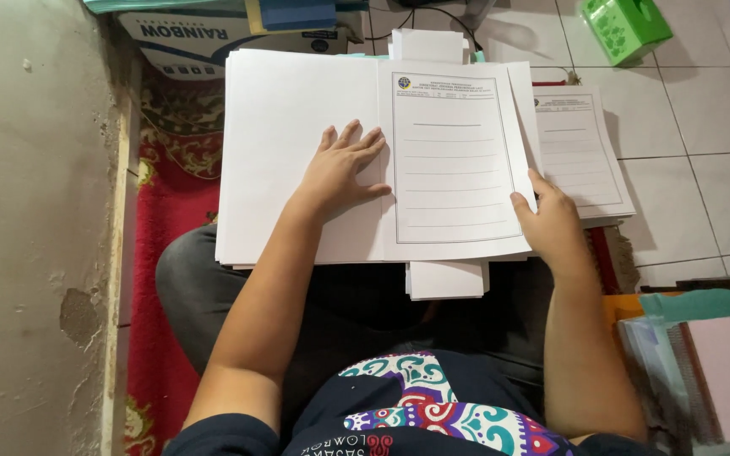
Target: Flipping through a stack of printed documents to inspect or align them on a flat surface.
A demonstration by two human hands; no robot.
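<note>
The left hand (pixel 340 173) lies open and flat on the blank stack (pixel 297 152); the right hand (pixel 551 224) pinches the printed form's (pixel 454 160) right edge, half laid down

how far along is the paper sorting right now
Done: a blank-side-up stack lies under the flat left hand. In hand: the right hand grips the edge of a lined form atop the right stack. Left: another form pile waits on the floor; its depth cannot be told.

Blank stack (pixel 285 110) left of lined form (pixel 454 160), second form (pixel 580 152) right, box (pixel 623 25) behind.
</note>
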